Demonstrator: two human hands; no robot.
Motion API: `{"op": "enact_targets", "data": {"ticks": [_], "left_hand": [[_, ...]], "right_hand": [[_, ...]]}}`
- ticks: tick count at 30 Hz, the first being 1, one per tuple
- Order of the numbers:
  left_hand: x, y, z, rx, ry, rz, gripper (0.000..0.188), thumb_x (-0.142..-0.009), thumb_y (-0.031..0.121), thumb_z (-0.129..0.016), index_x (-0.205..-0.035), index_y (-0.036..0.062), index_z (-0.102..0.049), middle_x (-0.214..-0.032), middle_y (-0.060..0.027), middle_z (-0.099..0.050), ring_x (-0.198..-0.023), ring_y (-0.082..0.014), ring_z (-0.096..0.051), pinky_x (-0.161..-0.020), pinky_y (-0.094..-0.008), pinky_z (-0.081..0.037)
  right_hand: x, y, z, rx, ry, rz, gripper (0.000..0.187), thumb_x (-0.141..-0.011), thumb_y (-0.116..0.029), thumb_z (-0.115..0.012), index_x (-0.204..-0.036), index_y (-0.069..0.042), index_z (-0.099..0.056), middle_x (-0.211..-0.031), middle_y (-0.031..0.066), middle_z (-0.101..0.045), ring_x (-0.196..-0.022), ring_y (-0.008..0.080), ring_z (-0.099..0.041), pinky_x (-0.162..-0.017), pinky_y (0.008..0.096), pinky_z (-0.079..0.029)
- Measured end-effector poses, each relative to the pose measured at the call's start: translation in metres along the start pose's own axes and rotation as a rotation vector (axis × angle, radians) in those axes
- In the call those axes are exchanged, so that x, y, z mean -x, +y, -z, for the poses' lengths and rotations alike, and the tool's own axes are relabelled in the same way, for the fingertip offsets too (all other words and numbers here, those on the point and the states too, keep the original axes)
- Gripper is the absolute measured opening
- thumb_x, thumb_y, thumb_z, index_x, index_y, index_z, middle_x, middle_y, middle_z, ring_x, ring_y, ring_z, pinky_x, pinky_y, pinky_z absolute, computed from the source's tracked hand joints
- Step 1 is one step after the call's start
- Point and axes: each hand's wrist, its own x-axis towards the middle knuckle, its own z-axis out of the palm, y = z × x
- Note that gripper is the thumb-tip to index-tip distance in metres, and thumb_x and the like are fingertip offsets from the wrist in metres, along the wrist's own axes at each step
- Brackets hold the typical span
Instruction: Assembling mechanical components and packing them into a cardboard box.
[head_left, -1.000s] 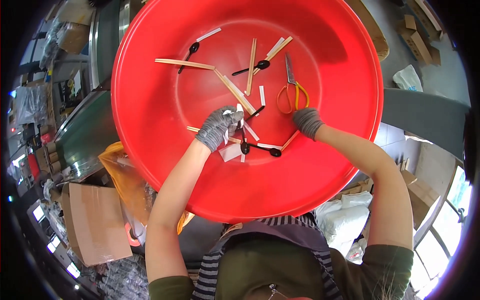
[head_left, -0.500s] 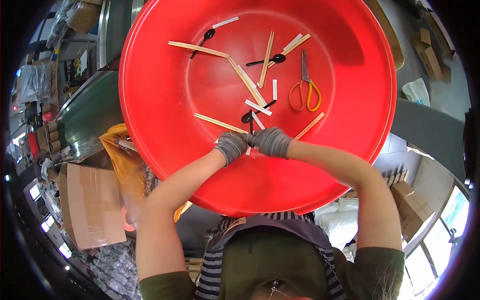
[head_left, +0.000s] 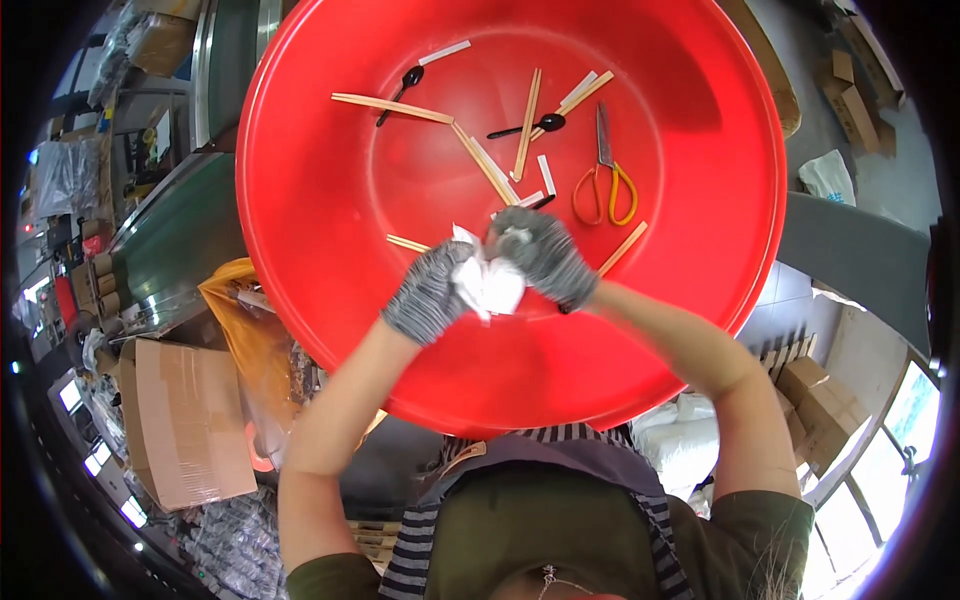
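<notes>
My left hand (head_left: pixel 432 290), in a grey striped knit glove, pinches a crumpled white sheet (head_left: pixel 497 288); whether it is paper or thin plastic I cannot tell. On the sheet's other side my right hand (head_left: pixel 548 258), gloved alike and slightly blurred, has its fingers curled at the sheet's upper edge. Both hands are low over a big red basin (head_left: pixel 320 200). Pairs of wooden chopsticks (head_left: pixel 392 107), black spoons (head_left: pixel 549 122) and narrow white paper strips (head_left: pixel 446 52) lie scattered inside. Scissors (head_left: pixel 619 193) with yellow and orange handles rest right of them. My hands cover part of the things beneath.
A cardboard box (head_left: pixel 192 425) and a yellow-orange bag (head_left: pixel 240 310) stand left of the basin. Green metal surfaces (head_left: pixel 180 225) run along the far left. White sacks (head_left: pixel 678 443) and more boxes (head_left: pixel 825 405) are at the right.
My hands have moved apart and slightly upward. The crumpled white sheet now shows between them, where before they were pressed together by a black spoon. The view has shifted slightly.
</notes>
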Motion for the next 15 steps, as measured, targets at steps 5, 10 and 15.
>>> {"op": "enact_targets", "data": {"ticks": [5,10,15], "left_hand": [[0.014,-0.007,-0.026,0.258,0.073,-0.221,0.026,-0.080,0.016,-0.057,-0.104,0.0067,-0.055,-0.100,-0.0103,-0.064,-0.090,-0.0255,-0.062,-0.083,-0.0386,-0.051],[0.099,0.007,0.007,0.105,0.132,-0.437,0.017,-0.081,0.018,-0.059,-0.094,0.0120,-0.051,-0.076,-0.0026,-0.053,-0.057,-0.0156,-0.051,-0.050,-0.0324,-0.044],[0.186,0.033,0.082,-0.509,0.818,-1.137,0.013,-0.082,0.018,-0.057,-0.090,0.0113,-0.049,-0.080,-0.0022,-0.052,-0.064,-0.0146,-0.051,-0.053,-0.0304,-0.042]], "right_hand": [[-0.022,-0.027,-0.061,0.811,-0.232,-0.017,0.027,-0.072,-0.028,-0.054,-0.089,-0.007,-0.060,-0.098,0.0078,-0.060,-0.100,0.0286,-0.052,-0.087,0.0467,-0.038],[-0.010,-0.055,-0.068,0.603,-0.331,0.557,0.040,-0.077,-0.036,-0.054,-0.103,-0.006,-0.054,-0.110,0.0091,-0.056,-0.106,0.0301,-0.050,-0.094,0.0468,-0.036],[-0.067,0.013,0.003,1.072,-0.508,-0.260,0.046,-0.075,-0.034,-0.063,-0.110,-0.006,-0.053,-0.106,0.0139,-0.055,-0.095,0.0288,-0.056,-0.084,0.0381,-0.045]]}}
